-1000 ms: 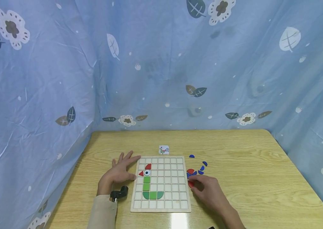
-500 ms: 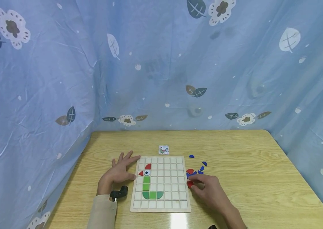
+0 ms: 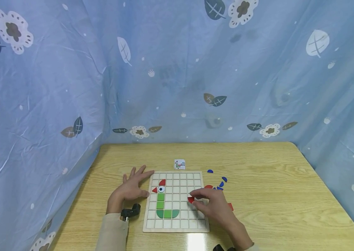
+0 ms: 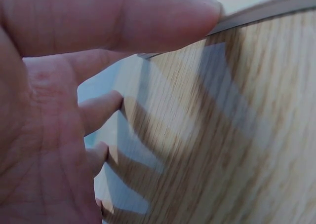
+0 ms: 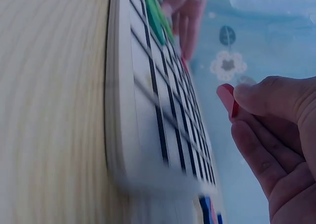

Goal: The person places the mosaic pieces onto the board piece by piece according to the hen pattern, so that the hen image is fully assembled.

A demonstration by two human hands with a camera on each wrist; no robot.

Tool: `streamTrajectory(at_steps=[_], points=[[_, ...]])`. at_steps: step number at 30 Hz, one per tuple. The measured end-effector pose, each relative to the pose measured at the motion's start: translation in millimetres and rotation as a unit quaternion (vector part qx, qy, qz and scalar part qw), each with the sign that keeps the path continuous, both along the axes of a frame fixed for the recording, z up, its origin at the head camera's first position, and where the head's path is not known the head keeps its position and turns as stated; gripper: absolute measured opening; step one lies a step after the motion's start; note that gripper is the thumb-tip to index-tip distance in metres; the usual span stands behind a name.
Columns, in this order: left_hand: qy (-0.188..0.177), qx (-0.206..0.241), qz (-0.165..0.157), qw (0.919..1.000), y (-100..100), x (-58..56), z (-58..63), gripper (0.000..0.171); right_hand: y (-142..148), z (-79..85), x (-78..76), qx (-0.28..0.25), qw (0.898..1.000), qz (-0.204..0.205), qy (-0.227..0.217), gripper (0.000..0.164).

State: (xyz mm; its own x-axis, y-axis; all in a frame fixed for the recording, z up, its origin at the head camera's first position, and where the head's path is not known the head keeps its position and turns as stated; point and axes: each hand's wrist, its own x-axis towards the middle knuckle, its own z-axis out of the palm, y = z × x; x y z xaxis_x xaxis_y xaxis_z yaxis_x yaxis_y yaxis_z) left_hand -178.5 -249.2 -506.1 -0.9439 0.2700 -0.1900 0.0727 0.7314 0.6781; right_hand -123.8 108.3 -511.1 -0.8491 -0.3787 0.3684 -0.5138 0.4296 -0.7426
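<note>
My right hand (image 3: 212, 205) pinches a red round-edged tile (image 3: 190, 200) between thumb and fingers, over the right part of the wooden grid board (image 3: 177, 230). In the right wrist view the tile (image 5: 227, 98) stands out past the thumb tip, apart from the board. My left hand (image 3: 130, 188) lies with fingers spread at the board's left edge, its thumb (image 4: 177, 21) touching the rim. On the grid, green tiles (image 3: 160, 201) form an L shape, topped by a round eye tile (image 3: 161, 189), a red triangle (image 3: 155, 190) and a red quarter-circle (image 3: 162, 182).
Several blue half-circle tiles (image 3: 224, 179) lie right of the board, with a red tile (image 3: 208, 187) partly behind my right hand. Another red tile (image 3: 231, 207) shows beside that hand. A small printed card (image 3: 179, 164) lies behind the board. A blue curtain (image 3: 177, 87) surrounds the table.
My right hand has lifted the red round-edged tile from the pile and carried it left over the board. The red tile beside that hand has come into view. My left hand stays put.
</note>
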Motion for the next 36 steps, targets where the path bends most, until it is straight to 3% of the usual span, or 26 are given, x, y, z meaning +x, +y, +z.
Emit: streamTrajectory(at_steps=[11, 23, 27, 36], points=[[0.001, -0.004, -0.003, 1.0, 0.4, -2.4, -2.2, 0.088, -49.7, -3.0, -2.3, 0.001, 0.997, 0.045, -0.065, 0.025], [-0.002, 0.002, 0.0, 1.0, 1.8, -0.5, 0.9, 0.087, -75.5, -14.5, -7.7, 0.079, 0.994, 0.068, -0.043, 0.023], [-0.003, -0.001, 0.001, 1.0, 1.1, -1.3, 2.0, 0.087, -78.1, -12.7, -8.4, 0.085, 0.994, 0.063, -0.031, 0.024], [-0.002, -0.004, 0.004, 1.0, -0.5, -1.2, 0.4, 0.088, -84.3, -13.5, -10.6, 0.102, 0.991, 0.066, -0.05, 0.024]])
